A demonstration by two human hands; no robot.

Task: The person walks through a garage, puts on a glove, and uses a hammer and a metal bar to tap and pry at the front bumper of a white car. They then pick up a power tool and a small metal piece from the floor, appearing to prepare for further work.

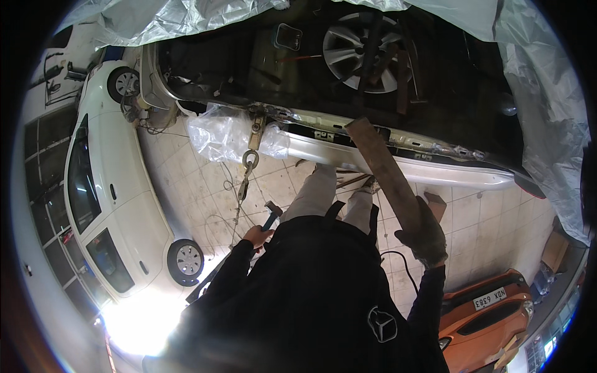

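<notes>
My left hand (pixel 256 237) is bare and closed around the handle of a hammer (pixel 271 213), its head up, beside my leg. My right hand (pixel 429 241), in a worn glove, grips the near end of a long flat brown bar (pixel 388 171); whether it is wood or rusty metal I cannot tell. The bar's far end lies over the rear edge of an open car trunk (pixel 448 149), above the silver bumper (pixel 429 171). Left of it, a metal pulling clamp (pixel 257 127) grips the same edge, with a ring and hook (pixel 250 161) hanging from it.
Inside the trunk lie an alloy wheel (pixel 341 53), dark bars and a small clear tray (pixel 288 37). Plastic sheeting (pixel 214 133) wraps part of the bumper. A white car (pixel 115 180) stands left, an orange car (pixel 485 329) behind right. Cables trail over the tiled floor (pixel 193 180).
</notes>
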